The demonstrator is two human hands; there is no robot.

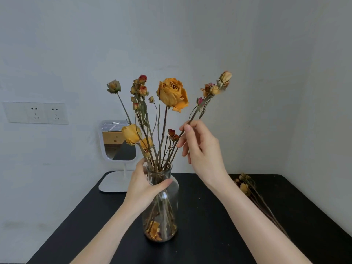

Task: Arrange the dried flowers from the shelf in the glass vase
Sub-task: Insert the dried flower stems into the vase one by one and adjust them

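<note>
Right in the middle: glass vase (162, 202), upright on black table (209, 225), full of dried flowers (152, 121). Big orange rose (172, 94) tallest near the centre, small red buds (142, 86) just left of it, yellow rose (131, 133) lower down on the left. Dry petals heaped at the bottom of the vase, thin stems crossing inside the glass.

Left hand (146, 187) wrapped around the vase neck, thumb across the front, fingers curled behind, gripping the glass. Right hand (202, 149) up beside the bunch, thumb and first fingers pinched shut on leaning stem (196, 113), other fingers loosely bent. Small buds at the top of that stem, tilted out to the right, its lower end down in the vase mouth.

More loose flowers (247, 189) lying flat on the table, well off to the right. Small white mirror (119, 141) on a stand behind the vase, at the back left edge of the table. Wall sockets (36, 113) further left on the pale wall.
</note>
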